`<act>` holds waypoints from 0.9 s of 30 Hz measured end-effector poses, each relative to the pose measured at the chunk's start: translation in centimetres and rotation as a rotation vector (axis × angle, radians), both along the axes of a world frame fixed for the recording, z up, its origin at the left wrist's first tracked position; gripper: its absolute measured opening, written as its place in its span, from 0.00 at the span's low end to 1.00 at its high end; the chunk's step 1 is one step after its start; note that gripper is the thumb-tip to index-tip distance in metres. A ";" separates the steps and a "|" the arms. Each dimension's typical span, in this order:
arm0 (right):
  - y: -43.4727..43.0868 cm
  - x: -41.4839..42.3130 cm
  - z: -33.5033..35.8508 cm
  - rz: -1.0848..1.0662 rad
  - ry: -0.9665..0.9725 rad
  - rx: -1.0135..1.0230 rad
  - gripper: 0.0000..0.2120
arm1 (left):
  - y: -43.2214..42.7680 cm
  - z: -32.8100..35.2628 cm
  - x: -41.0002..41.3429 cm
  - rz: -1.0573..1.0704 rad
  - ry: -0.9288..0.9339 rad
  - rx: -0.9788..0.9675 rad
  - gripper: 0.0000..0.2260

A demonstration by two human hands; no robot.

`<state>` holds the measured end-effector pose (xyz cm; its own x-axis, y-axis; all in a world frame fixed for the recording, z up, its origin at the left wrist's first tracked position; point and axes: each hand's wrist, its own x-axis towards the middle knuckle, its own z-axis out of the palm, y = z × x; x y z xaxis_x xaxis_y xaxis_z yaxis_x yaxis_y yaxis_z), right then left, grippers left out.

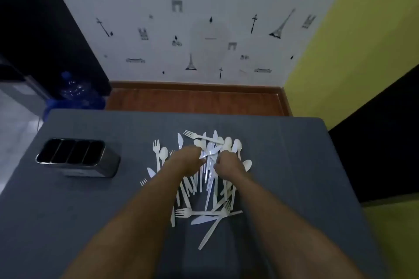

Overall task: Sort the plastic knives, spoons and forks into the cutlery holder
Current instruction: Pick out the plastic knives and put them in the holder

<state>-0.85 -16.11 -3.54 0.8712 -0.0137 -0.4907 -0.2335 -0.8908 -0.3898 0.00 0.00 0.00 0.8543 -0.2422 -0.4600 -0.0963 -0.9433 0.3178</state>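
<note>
A loose pile of white plastic knives, spoons and forks lies mid-desk, with a fork and a knife at its near edge. Both hands are down in the far part of the pile, the left hand just beside the right hand, fingers curled downward; whether either pinches a piece cannot be told. The metal cutlery holder, with four compartments, stands well apart to the left on the grey desk

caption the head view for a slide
Left hand and right hand at the plastic cutlery pile, cutlery holder standing apart.
</note>
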 end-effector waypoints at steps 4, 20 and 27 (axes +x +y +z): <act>1.6 -0.7 -0.6 -0.093 -0.005 0.036 0.07 | -1.0 -2.5 -0.4 0.093 -0.081 -0.010 0.13; 0.4 -5.1 -4.6 -0.298 0.118 0.130 0.13 | -4.8 -8.7 -0.5 0.510 -0.029 -0.167 0.14; -1.9 -7.5 -2.2 -0.433 0.145 0.367 0.08 | -5.8 -8.8 -0.7 0.614 -0.074 -0.191 0.13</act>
<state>-8.34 -18.02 -5.76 0.7479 -0.1596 -0.6444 -0.6200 -0.5150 -0.5920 -0.71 -5.76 -8.81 0.8911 0.2288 -0.3919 0.4148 -0.7610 0.4988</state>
